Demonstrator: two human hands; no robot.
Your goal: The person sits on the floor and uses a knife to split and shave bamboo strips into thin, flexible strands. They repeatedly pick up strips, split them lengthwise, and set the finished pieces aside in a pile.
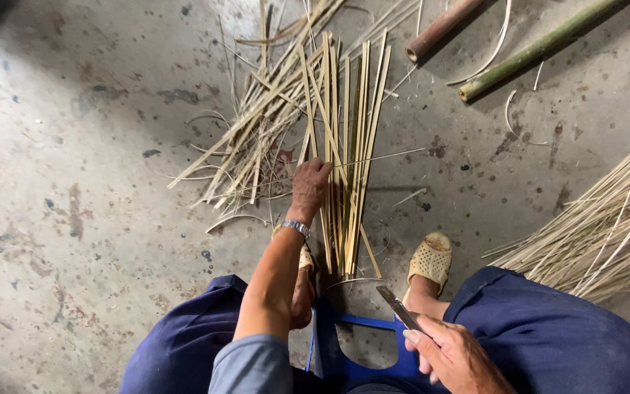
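Left hand: the left hand [309,186] is being stretched forward and down, and its fingers are being laid on the bamboo strips [348,146]; if they are closed around a strip cannot be told.
Right hand: the right hand [452,357] is being kept low near the lap, and a knife [397,306] is being gripped in its closed fingers, the blade pointing up and to the left.
Bamboo strips: they are being kept on the concrete floor [74,182], fanned out away from the person, directly under the left fingers and well apart from the knife.
Feet: a woven sandal [430,259] is being worn just to the right of the lower ends of the strips.
Further out: two bamboo poles [534,51] are lying at the top right, and a bundle of thin splints [607,226] at the right edge.
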